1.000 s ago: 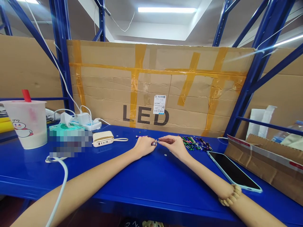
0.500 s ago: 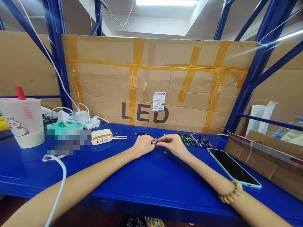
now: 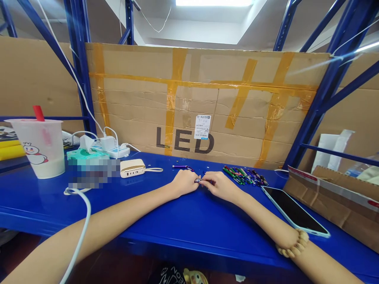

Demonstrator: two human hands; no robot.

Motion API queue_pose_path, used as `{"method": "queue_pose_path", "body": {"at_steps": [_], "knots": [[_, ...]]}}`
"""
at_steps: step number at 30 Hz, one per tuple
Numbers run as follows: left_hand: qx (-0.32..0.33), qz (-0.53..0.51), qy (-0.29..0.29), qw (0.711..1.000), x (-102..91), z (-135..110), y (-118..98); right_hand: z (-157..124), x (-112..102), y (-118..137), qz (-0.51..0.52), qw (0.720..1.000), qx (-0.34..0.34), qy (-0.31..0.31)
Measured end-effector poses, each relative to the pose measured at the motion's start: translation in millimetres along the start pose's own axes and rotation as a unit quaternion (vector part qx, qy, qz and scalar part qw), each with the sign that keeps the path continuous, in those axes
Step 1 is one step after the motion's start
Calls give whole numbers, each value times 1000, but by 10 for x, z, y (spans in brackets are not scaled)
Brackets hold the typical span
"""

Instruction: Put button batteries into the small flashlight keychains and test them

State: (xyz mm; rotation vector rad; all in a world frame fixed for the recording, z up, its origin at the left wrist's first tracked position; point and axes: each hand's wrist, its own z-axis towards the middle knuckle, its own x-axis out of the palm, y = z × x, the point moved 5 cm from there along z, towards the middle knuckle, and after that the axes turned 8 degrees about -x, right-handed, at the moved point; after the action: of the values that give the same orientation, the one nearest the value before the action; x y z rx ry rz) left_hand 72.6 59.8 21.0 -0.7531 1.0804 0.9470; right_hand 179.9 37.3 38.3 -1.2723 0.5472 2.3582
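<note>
Head-camera view of two bare forearms reaching across a blue steel surface (image 3: 148, 209). The left hand (image 3: 185, 182) and right hand (image 3: 222, 186) meet near the centre, fingers curled inward, with a small metal cylinder (image 3: 197, 180) at their fingertips, just above the surface. The right hand pinches it; whether the left hand also grips it cannot be told, as its contact is too small to make out. A slim purple rod (image 3: 180, 167) lies just beyond the left hand, and a close row of small coloured carabiner clips (image 3: 244, 175) lies beyond the right hand, near a smartphone (image 3: 294, 211). Tiny round metal bits (image 3: 177, 161) are scattered on the blue paint. Risks: a fingertip hold on so small a part could slip under uneven pressure, and the cylinder could then roll on the smooth surface. A sideways sweep of the right hand could disturb the clips, while the white cable (image 3: 85, 213) beside the left forearm could snag on an arm movement.
</note>
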Motion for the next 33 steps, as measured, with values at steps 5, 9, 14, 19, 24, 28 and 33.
{"method": "queue_pose_path", "body": {"at_steps": [5, 9, 14, 19, 24, 28, 33], "knots": [[15, -6, -8, 1000, 23, -6, 4, -17, 55, 105, -3, 998, -39, 53], [25, 16, -12, 999, 7, -28, -16, -15, 78, 106, 36, 998, -20, 49], [63, 70, -1, 996, -14, -60, -75, -51, 174, 21, 205, 973, 91, 59], [49, 37, -11, 998, -15, -27, -57, -46, 215, -45, 286, 950, 115, 57], [-30, -48, -12, 998, -10, 44, 52, -6, 78, -211, 181, 973, 141, -5], [-144, -96, -27, 985, -19, 87, 222, -67, -101, -392, -20, 984, 165, -70], [-160, -113, -16, 981, -8, 103, 262, -162, -10, -582, -93, 985, 145, -23]]}}
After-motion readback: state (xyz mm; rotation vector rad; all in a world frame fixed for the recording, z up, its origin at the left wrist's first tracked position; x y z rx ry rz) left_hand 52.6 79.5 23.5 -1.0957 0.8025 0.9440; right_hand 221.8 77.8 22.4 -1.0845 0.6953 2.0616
